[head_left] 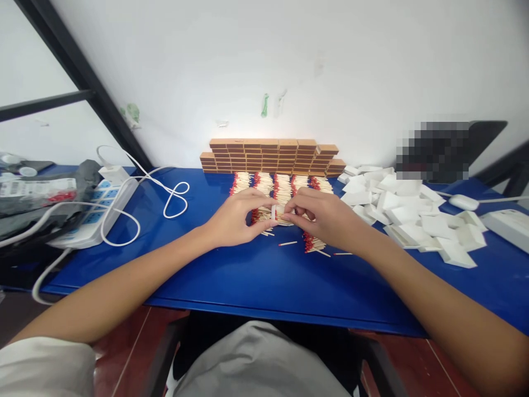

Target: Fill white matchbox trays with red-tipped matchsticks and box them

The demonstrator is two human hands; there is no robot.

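Observation:
Between the thumb and fingers of my left hand (237,218) is a small white matchbox tray (273,213), held by its left end. My right hand (326,218) is closed in a pinch at the tray's right end; whether its fingertips also hold matches is hidden. Pale sticks seem to show inside the tray, but this is too small to be sure. Beneath and behind both hands, red-tipped matches (283,186) lie in several rows. A single loose match (288,243) lies in front of them.
Filled-looking brown matchboxes (260,160) are stacked along the wall. At right lies a heap of white trays (413,212), near a dark, partly blurred device (475,149). A power strip (99,212) and white cables (176,193) occupy the left of the blue table (248,281).

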